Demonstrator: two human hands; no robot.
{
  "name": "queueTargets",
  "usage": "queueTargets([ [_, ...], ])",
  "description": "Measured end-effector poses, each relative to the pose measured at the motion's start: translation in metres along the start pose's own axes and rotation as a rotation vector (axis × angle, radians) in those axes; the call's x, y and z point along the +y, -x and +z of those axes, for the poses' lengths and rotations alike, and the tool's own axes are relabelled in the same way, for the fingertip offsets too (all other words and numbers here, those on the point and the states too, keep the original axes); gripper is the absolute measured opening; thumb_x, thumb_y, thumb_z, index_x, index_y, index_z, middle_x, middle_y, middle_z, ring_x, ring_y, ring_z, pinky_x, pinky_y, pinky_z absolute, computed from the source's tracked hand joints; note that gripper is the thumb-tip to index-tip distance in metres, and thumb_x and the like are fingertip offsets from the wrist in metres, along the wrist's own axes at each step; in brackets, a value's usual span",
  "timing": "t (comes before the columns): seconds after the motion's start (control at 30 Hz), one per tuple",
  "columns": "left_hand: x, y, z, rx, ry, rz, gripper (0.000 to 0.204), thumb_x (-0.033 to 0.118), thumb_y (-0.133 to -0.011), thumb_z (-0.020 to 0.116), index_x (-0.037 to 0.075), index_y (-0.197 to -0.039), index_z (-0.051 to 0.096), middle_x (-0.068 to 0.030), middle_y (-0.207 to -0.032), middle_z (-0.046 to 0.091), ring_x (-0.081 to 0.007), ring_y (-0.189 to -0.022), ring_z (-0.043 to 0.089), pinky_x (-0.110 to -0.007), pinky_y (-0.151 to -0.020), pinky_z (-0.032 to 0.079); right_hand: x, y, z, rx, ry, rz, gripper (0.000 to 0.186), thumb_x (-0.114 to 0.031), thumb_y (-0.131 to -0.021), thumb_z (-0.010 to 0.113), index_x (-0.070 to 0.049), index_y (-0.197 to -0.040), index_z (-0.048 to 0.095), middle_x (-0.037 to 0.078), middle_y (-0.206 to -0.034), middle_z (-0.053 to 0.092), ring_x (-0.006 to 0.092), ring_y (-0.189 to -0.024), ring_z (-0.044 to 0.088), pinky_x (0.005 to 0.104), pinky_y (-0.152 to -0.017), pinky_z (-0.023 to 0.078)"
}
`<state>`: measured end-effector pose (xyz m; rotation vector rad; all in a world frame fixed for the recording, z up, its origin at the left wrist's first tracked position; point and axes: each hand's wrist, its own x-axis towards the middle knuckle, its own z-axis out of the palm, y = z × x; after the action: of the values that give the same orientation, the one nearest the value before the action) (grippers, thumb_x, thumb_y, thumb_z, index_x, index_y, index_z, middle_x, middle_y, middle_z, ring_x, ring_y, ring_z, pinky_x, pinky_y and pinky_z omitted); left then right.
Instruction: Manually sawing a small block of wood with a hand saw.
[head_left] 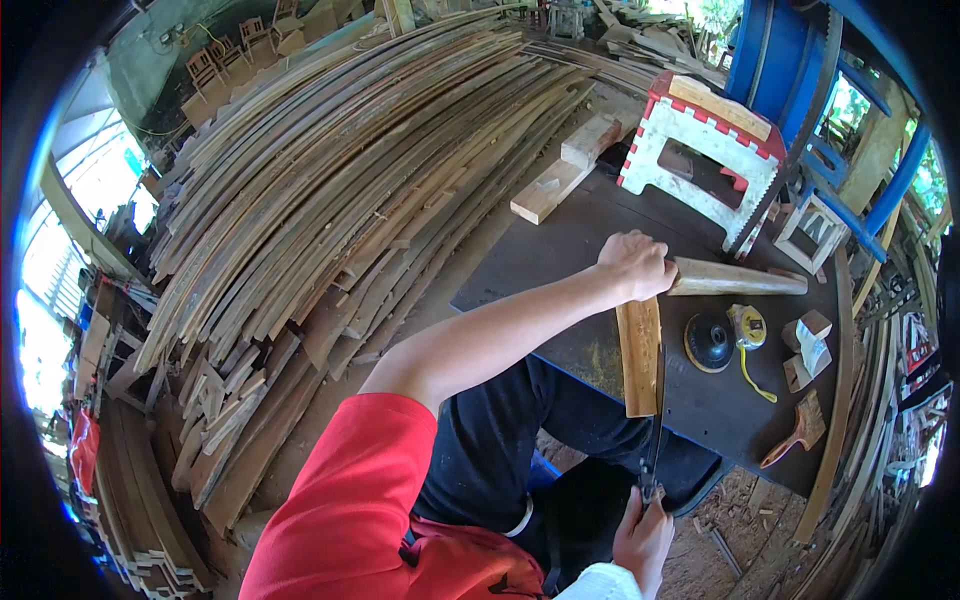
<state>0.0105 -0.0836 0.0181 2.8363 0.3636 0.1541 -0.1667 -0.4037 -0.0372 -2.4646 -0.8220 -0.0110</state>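
My left hand point(637, 266) is closed at the far end of a short, light-brown piece of wood point(638, 360), which lies over the table's near edge. A rounded, tapered wooden piece point(740, 279) lies just right of that hand; whether they touch is unclear. Low in the view, my right hand point(643, 538) grips the near end of a tool with a long, narrow, dark blade point(656, 430). The blade points away from me, along the wood's right side. I cannot tell if it is a knife or a saw.
On the dark table point(545, 265) are a black round object point(708, 342), a yellow tape measure point(747, 325), small blocks point(808, 345), a brush point(797, 430) and a red-and-white stool point(700, 160). A blue machine point(785, 70) stands behind. Long planks point(350, 190) are stacked at left.
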Motion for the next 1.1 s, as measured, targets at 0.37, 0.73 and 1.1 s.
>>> queueTargets([
  [0.37,-0.012,-0.008,0.003,0.117,-0.021,-0.041,0.042,0.035,-0.101,0.046,0.003,-0.107,0.072,-0.0161,-0.115,0.070,-0.0310,-0.113,0.066,-0.045,-0.099,0.053,-0.003,-0.026,0.011,-0.011,-0.149,0.054,0.030,-0.023,-0.107,0.055,0.002,-0.094,0.065,0.024,-0.062,0.062,0.0460,-0.059,0.064,0.0507,-0.050,0.046],
  [0.73,-0.010,-0.005,0.017,0.249,0.022,0.046,0.036,0.031,-0.103,0.046,0.004,-0.099,0.069,-0.0150,-0.097,0.074,-0.0320,-0.101,0.070,-0.046,-0.089,0.057,-0.009,-0.052,0.008,-0.004,-0.218,0.090,0.031,-0.023,-0.108,0.054,0.003,-0.095,0.064,0.025,-0.066,0.064,0.0456,-0.063,0.065,0.0496,-0.050,0.045],
  [1.1,0.000,-0.004,0.024,0.253,0.076,0.080,0.040,0.034,-0.106,0.044,0.004,-0.094,0.067,-0.0156,-0.097,0.074,-0.0340,-0.101,0.069,-0.049,-0.089,0.056,-0.011,-0.041,0.006,-0.051,-0.214,0.032,0.025,-0.019,-0.106,0.056,0.002,-0.095,0.066,0.023,-0.061,0.062,0.0432,-0.056,0.064,0.0490,-0.049,0.046],
])
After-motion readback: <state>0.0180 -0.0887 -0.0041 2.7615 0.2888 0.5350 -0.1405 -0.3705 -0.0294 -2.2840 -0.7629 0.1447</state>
